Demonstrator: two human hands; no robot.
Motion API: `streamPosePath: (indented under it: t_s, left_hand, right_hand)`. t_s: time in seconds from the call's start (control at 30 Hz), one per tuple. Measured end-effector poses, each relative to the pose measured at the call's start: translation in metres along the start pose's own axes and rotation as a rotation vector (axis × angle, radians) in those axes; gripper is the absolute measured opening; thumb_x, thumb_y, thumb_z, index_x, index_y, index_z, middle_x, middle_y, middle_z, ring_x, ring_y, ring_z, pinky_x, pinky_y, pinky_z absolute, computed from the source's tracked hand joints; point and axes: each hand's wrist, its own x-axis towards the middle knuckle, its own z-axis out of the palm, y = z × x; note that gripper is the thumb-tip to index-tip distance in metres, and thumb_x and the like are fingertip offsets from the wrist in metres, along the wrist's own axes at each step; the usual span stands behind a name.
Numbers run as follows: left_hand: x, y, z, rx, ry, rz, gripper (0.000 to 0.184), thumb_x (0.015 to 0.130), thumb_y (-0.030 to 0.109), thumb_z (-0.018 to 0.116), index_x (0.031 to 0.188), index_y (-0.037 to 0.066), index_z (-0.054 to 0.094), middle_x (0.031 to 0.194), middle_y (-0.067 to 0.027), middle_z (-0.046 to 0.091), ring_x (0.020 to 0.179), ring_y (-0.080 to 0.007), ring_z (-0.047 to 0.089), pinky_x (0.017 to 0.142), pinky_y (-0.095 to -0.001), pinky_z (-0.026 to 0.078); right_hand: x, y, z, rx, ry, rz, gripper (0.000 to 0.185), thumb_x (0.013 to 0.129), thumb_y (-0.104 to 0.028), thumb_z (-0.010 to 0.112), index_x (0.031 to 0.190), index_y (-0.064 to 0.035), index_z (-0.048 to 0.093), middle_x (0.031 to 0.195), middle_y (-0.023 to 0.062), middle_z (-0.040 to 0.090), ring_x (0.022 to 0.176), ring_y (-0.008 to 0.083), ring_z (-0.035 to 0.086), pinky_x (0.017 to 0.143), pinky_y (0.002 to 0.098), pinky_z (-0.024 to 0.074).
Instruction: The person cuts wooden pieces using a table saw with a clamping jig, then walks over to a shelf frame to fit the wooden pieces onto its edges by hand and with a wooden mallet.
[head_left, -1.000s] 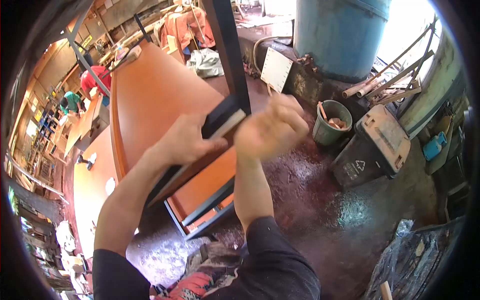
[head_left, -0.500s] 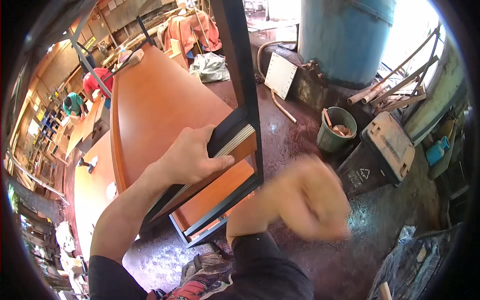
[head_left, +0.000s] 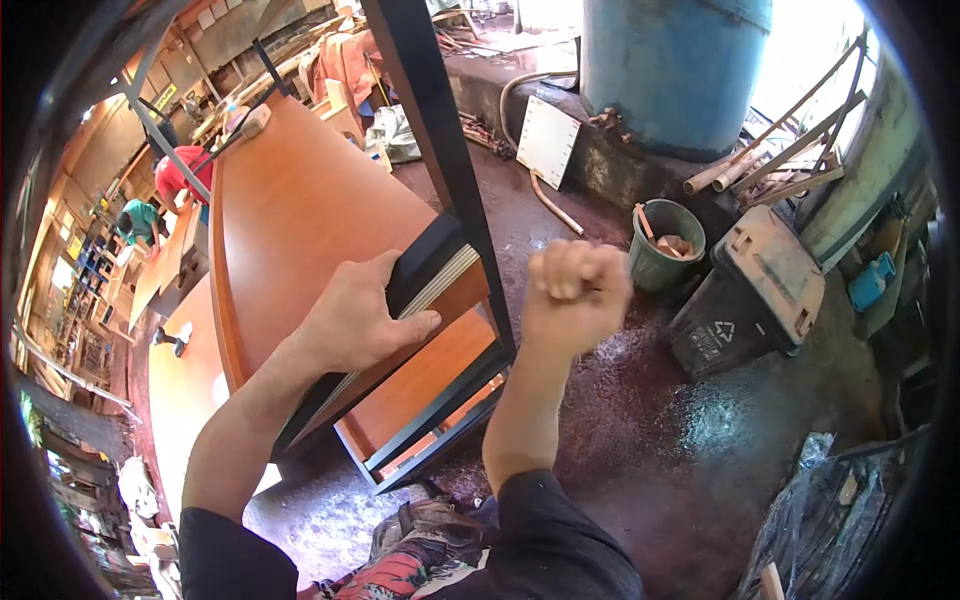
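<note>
An orange-brown wooden table (head_left: 300, 190) with a black frame stands at an angle before me. My left hand (head_left: 350, 315) grips its near edge, thumb against the pale layered strip (head_left: 445, 280) and fingers over the black rail. Raised in the air just right of the black upright post (head_left: 425, 110), my right hand (head_left: 575, 295) is closed in a fist, apart from the table. Nothing shows in that fist. Below the top sits a lower wooden panel (head_left: 425, 365) within the black frame.
A green bucket (head_left: 650, 270) holding wood scraps and a lidded grey bin (head_left: 715, 325) stand at right. Behind them is a large blue tank (head_left: 675, 80). A white board (head_left: 548, 140) leans by a hose. Two people (head_left: 140, 220) bend over panels at far left.
My right fist has risen and moved back toward the post, and is less blurred. My left hand keeps its grip on the table edge. The view has shifted slightly.
</note>
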Motion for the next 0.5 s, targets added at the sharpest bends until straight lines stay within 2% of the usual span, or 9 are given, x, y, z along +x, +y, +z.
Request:
streamPosePath:
  t_s: [0.07,0.2,0.27,0.33,0.4,0.5]
  left_hand:
    - [-0.001,-0.003,-0.002,0.029,0.011,-0.006,0.057,0.078,0.031,0.078,0.118,-0.006,0.063,0.098,-0.0205,0.071,0.090,-0.0272,0.069,0.083,-0.0387,0.052]
    - [0.005,-0.026,-0.002,-0.089,0.004,0.162,0.059,0.083,0.040,0.074,0.120,-0.006,0.062,0.102,-0.0235,0.070,0.094,-0.0317,0.069,0.087,-0.0419,0.053]
    - [0.004,-0.033,-0.003,-0.104,-0.031,0.147,0.064,0.087,0.047,0.071,0.122,-0.006,0.061,0.105,-0.0254,0.070,0.098,-0.0338,0.069,0.090,-0.0434,0.052]
    - [0.003,-0.039,-0.008,-0.208,-0.092,0.165,0.070,0.088,0.055,0.068,0.123,-0.005,0.061,0.105,-0.0262,0.070,0.101,-0.0353,0.069,0.092,-0.0441,0.051]
    - [-0.001,-0.042,-0.010,-0.253,-0.097,0.186,0.069,0.087,0.053,0.070,0.122,-0.006,0.060,0.104,-0.0266,0.070,0.101,-0.0372,0.069,0.092,-0.0441,0.051]
    - [-0.005,-0.043,-0.014,-0.226,-0.127,0.178,0.063,0.086,0.045,0.073,0.122,-0.006,0.060,0.105,-0.0275,0.070,0.099,-0.0410,0.068,0.091,-0.0460,0.052]
  right_hand:
    - [-0.006,0.017,-0.028,-0.205,0.089,0.083,0.032,0.102,-0.024,0.049,0.074,-0.0093,0.048,0.060,-0.0009,0.040,0.055,0.0107,0.037,0.051,0.0282,0.0312]
    - [-0.054,0.033,-0.073,-0.763,0.240,0.257,0.027,0.101,-0.020,0.051,0.076,-0.0107,0.051,0.064,-0.0023,0.042,0.056,0.0089,0.041,0.049,0.0266,0.0345]
    - [-0.079,0.033,-0.096,-0.885,0.369,0.262,0.029,0.102,-0.028,0.054,0.076,-0.0141,0.054,0.062,-0.0027,0.040,0.055,0.0060,0.038,0.049,0.0239,0.0316]
    - [-0.102,0.020,-0.116,-0.957,0.412,0.351,0.030,0.102,-0.028,0.055,0.077,-0.0121,0.055,0.061,-0.0027,0.040,0.052,0.0070,0.037,0.047,0.0248,0.0309]
    - [-0.124,-0.001,-0.125,-1.119,0.428,0.510,0.031,0.102,-0.027,0.055,0.075,-0.0103,0.054,0.061,-0.0026,0.041,0.049,0.0075,0.034,0.044,0.0262,0.0291]
    - [-0.151,-0.043,-0.165,-1.363,0.238,0.636,0.035,0.102,-0.028,0.055,0.073,-0.0085,0.053,0.061,-0.0024,0.043,0.048,0.0066,0.035,0.043,0.0255,0.0292]
